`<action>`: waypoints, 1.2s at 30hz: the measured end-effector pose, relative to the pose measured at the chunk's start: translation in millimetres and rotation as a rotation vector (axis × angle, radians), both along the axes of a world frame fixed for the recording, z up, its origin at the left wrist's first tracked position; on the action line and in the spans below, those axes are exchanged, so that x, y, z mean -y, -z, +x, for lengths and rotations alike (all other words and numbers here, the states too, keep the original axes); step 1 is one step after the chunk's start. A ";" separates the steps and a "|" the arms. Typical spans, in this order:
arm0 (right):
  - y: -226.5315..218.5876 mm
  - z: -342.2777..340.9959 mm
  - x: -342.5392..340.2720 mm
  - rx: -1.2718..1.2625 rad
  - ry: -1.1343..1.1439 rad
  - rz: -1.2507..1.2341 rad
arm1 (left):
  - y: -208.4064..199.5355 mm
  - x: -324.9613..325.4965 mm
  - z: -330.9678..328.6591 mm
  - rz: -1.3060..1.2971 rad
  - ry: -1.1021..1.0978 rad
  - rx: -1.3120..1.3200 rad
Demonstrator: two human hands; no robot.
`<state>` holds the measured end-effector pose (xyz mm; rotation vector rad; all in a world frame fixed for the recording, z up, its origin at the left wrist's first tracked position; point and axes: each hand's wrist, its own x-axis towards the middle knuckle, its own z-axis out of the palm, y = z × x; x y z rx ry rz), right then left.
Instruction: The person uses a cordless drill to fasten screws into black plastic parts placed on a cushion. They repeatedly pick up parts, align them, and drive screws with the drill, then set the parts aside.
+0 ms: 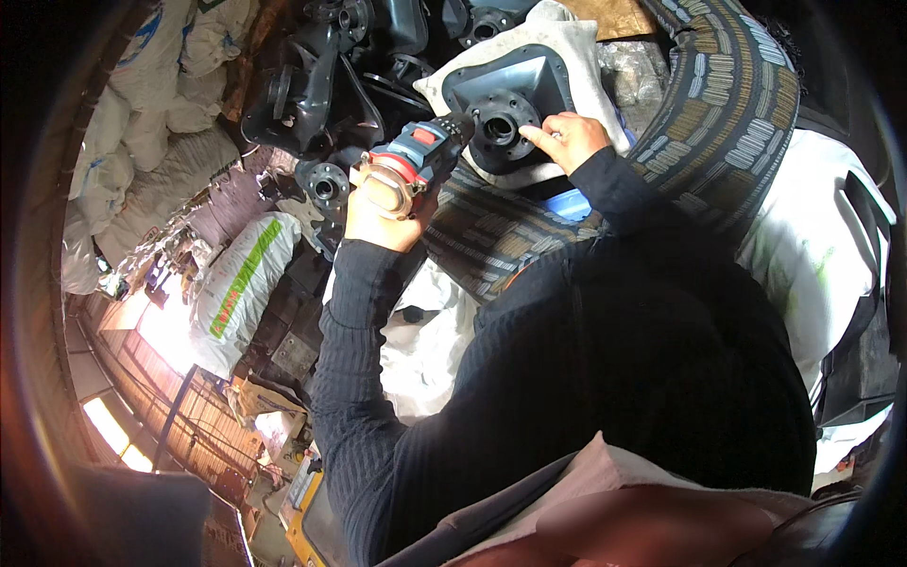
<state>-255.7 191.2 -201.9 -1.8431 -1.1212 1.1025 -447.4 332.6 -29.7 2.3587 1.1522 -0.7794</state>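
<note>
Blk flange part-hidden by drill clamped in L fingers; R fingers at flange edge, grip unclear.

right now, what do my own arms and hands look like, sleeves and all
Both arms are in long, dark, nearly black sleeves reaching about the wrists. The left sleeve shows fine ribbing and creases; the right sleeve is too dark to make out much texture. The left hand and right hand are both bare, with no gloves.
</note>
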 end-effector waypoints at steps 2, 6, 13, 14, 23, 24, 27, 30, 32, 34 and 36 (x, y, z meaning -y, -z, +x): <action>-2.1 7.5 1.6 0.014 -0.053 -0.062 | 5.4 -4.8 7.1 -0.050 0.056 -0.060; -10.5 14.9 -7.1 -0.104 -0.081 -0.208 | 27.3 -8.0 -13.3 -0.014 -0.037 0.098; 21.8 19.0 -18.2 -0.078 0.011 -0.174 | 7.3 24.4 -9.0 -0.007 -0.382 0.504; 27.4 20.2 -19.4 -0.059 0.033 -0.151 | -1.2 31.8 -5.6 -0.017 -0.387 0.574; 59.2 31.1 -23.7 -0.341 0.296 0.082 | -9.2 127.1 -39.3 0.033 -0.197 0.387; 61.3 30.2 -25.1 -0.295 0.334 0.040 | -7.0 151.2 -39.4 -0.095 -0.556 0.468; 82.1 26.4 -34.6 -0.224 0.351 0.018 | -6.7 174.4 -49.7 -0.240 -0.271 0.250; 85.9 26.6 -37.3 -0.199 0.361 0.006 | -15.6 125.9 -67.3 -0.445 -0.001 0.424; 76.9 24.6 -36.3 -0.157 0.389 0.033 | -6.7 74.8 -42.3 -0.242 -0.016 0.546; 73.9 21.3 -34.9 -0.128 0.380 0.003 | 30.5 46.5 15.8 0.117 0.034 0.622; 57.9 17.0 -37.5 -0.057 0.365 0.019 | 83.4 38.2 53.7 0.283 0.031 0.586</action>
